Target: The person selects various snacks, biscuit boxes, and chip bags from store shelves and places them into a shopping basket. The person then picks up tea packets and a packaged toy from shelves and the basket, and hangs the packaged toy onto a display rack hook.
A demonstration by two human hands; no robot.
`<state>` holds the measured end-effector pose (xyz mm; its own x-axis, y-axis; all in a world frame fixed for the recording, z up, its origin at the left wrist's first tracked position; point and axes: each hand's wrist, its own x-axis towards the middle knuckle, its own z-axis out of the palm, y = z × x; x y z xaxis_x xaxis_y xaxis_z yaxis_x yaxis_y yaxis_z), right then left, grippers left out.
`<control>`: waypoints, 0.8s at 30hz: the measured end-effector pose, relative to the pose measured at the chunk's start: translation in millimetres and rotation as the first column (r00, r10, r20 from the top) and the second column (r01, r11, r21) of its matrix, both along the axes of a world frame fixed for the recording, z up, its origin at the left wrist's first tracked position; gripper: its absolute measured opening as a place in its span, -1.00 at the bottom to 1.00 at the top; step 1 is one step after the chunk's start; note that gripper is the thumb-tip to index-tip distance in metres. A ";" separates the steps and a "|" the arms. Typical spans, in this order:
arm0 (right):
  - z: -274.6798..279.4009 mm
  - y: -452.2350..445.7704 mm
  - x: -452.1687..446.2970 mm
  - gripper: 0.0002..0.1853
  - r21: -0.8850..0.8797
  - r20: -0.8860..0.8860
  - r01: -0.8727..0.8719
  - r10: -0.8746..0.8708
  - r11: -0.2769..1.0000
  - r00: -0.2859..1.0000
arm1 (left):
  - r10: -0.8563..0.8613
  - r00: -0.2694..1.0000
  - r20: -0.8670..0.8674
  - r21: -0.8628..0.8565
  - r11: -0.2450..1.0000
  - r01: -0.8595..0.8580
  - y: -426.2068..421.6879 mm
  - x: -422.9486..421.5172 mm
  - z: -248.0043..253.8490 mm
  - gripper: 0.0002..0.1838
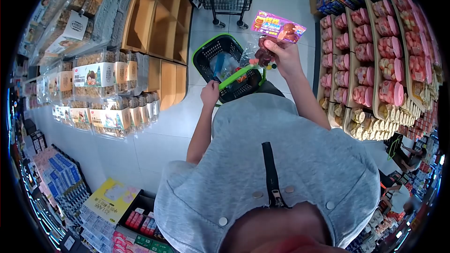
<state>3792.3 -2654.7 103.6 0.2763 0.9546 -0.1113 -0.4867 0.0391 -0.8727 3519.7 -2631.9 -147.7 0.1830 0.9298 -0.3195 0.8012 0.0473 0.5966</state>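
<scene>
One purple-topped packet [276,28] sits pinched in the fingers of this person's right hand [284,56], while the left hand's [211,93] fingers curl round the green handle [236,77] of a basket [206,55] below them.

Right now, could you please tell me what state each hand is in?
Left hand: closed around the green basket handle.
Right hand: closed, holding a purple-topped packet.

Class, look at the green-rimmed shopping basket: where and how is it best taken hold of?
Probably by the green handle, from above, with a curled grip: it is a slim bar crossing over the open top of the basket. The left hand holds it toward one end.
</scene>
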 end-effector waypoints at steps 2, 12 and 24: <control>-2.6 10.8 8.0 -0.78 -0.020 0.037 -0.027 0.028 0.999 0.999 | 0.027 1.000 -0.008 -0.004 1.000 -0.027 3.6 2.2 -2.2 -0.65; -11.1 64.0 46.8 -0.69 -0.065 -0.167 -0.044 0.032 0.997 0.985 | 0.176 0.984 -0.039 -0.046 0.983 -0.177 18.5 28.5 0.1 -0.64; -42.8 96.6 129.4 -0.72 -0.003 -0.157 -0.140 0.138 0.990 0.978 | 0.261 0.955 -0.141 -0.102 0.956 -0.276 39.3 52.6 -0.8 -0.62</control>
<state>3921.8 -2558.1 60.8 0.1193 0.9805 -0.1561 -0.6165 -0.0501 -0.7858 3572.3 -2592.5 -148.6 -0.1166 0.8928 -0.4351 0.8166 0.3356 0.4696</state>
